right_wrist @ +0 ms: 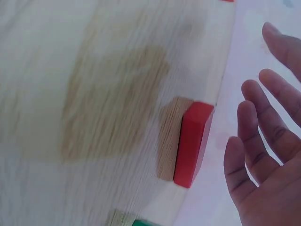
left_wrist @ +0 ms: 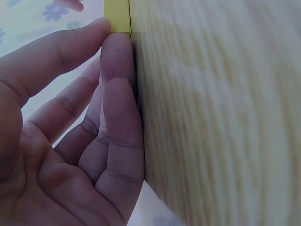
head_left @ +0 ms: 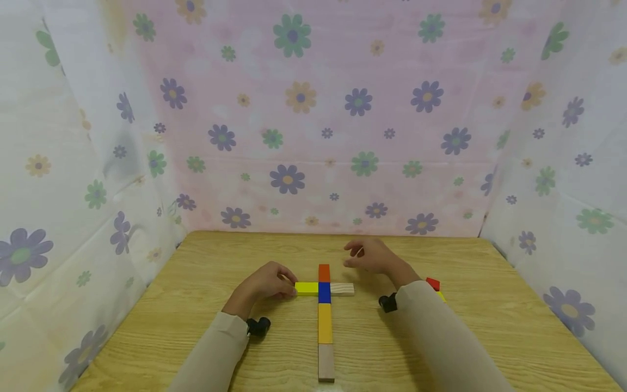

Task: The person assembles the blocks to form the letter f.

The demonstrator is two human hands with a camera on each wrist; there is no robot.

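Wooden blocks lie in a cross on the table: a yellow block (head_left: 307, 289) on the left, a blue block (head_left: 324, 293) at the crossing, a plain wood block (head_left: 342, 289) on the right. Above the blue one is an orange-red block (head_left: 324, 273); below it come an orange-yellow block (head_left: 325, 323) and a light-brown block (head_left: 326, 361). My left hand (head_left: 271, 280) touches the outer end of the yellow block with its fingertips, seen close up in the left wrist view. My right hand (head_left: 372, 256) hovers up and right of the cross, fingers loosely bent, holding nothing.
A red block (head_left: 433, 283) and a yellow piece (head_left: 441, 295) show partly behind the right sleeve. In the right wrist view a red block (right_wrist: 193, 143) stands on the table, with a green piece (right_wrist: 145, 222) at the lower edge. Flowered cloth (head_left: 333, 120) surrounds the table.
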